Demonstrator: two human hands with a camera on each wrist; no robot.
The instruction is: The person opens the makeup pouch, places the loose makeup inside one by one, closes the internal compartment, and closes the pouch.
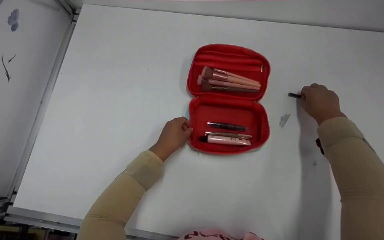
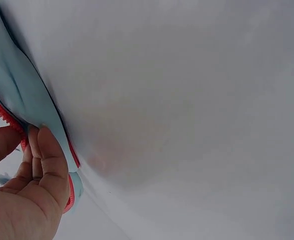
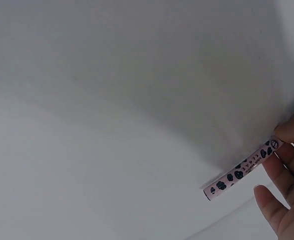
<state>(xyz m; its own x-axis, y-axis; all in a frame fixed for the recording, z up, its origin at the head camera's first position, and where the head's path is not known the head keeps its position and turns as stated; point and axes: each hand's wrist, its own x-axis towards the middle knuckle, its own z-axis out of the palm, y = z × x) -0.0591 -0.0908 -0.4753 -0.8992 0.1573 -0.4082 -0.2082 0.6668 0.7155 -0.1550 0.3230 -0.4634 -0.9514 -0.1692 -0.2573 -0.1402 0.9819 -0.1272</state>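
Observation:
A red-lined makeup case (image 1: 222,114) lies unzipped and spread flat on the table. At its left side my left hand (image 1: 176,134) pinches the rim; the left wrist view shows the light-blue outside and the red zipper teeth (image 2: 1,112) by the thumb. Off to the right of the case, my right hand (image 1: 322,102) pinches a slim cosmetic pen (image 3: 242,169), pink with dark printed spots, its black end pointing toward the case. The upper half holds several makeup brushes (image 1: 233,80). In the lower half lie a dark pen (image 1: 227,126), a thin gold-brown stick (image 1: 228,134) and a pink tube (image 1: 228,140).
The white table (image 1: 118,83) has a grey smudge (image 1: 284,120) between the case and my right arm. A metal frame (image 1: 42,103) runs along the left edge, beside a panel (image 1: 22,66) with a floral pattern.

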